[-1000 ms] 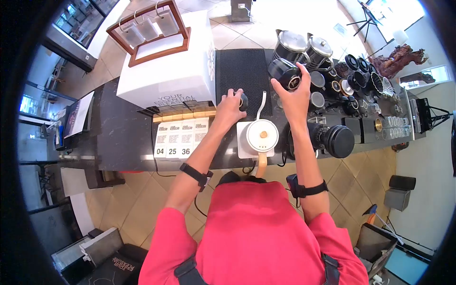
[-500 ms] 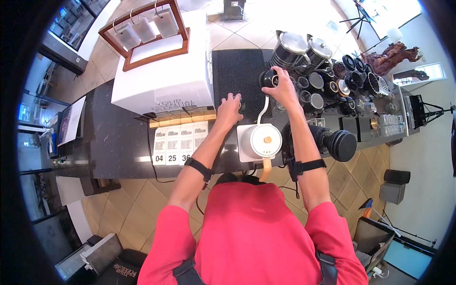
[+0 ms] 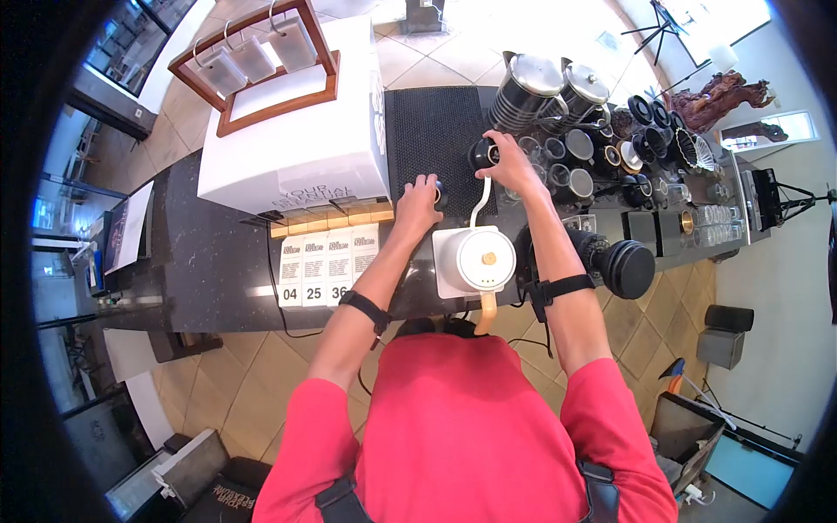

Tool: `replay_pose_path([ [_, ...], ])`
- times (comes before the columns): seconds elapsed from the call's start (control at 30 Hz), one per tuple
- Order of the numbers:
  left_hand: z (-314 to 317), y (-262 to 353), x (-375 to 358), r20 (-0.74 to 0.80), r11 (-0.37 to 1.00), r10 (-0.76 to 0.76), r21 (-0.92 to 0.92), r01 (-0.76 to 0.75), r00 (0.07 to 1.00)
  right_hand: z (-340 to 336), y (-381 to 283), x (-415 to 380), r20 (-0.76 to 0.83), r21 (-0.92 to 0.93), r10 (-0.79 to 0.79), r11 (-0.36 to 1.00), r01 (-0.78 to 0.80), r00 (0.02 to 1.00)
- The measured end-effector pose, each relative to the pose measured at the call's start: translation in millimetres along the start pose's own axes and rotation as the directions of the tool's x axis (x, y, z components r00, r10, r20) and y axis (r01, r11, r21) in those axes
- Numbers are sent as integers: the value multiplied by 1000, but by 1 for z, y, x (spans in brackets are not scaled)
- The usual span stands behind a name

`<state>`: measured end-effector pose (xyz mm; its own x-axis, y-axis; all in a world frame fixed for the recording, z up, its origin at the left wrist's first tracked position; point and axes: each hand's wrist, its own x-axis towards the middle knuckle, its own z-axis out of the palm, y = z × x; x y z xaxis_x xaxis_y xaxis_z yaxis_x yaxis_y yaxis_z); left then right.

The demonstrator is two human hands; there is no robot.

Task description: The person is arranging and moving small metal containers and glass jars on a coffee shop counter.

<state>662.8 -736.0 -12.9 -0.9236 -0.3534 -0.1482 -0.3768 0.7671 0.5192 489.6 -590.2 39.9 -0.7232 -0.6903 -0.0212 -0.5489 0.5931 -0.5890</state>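
My right hand (image 3: 514, 164) is closed round a black cup-like thing (image 3: 480, 156) with a pale ring on it, at the right side of the black mat (image 3: 427, 122). On the mat's near left part, my left hand (image 3: 418, 206) curls round a small dark round thing (image 3: 439, 193), mostly hidden by the fingers. Between my forearms stands a white gooseneck kettle (image 3: 471, 261) on a square white base, its spout pointing away from me and its wooden handle towards me.
A large white machine (image 3: 292, 148) carries a wooden frame (image 3: 279, 105) with hanging tags. Numbered cards (image 3: 316, 270) lie before it. To the right stand steel pitchers (image 3: 534, 78), glass cups (image 3: 575, 183) and a black grinder-like device (image 3: 626, 266) near the counter's edge.
My right hand and the black cup-like thing have shifted slightly left and nearer to me. My left hand stays nearly in place. The whole view has shifted a little.
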Motion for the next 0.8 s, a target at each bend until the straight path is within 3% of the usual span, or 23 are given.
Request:
replay_pose_path([
  [0.13,0,-1,2,-33,1000,21,-1,-21,999,12,8,3,14,34,-23,999,23,1000],
  [0.5,3,-3,-2,-155,997,69,33,-65,986,37,20,3,235,11,50,998,-54,971],
  [0.8,3,-3,-2,-175,999,38,-13,-40,984,50,28,1,288,2,11,1000,-13,958],
])
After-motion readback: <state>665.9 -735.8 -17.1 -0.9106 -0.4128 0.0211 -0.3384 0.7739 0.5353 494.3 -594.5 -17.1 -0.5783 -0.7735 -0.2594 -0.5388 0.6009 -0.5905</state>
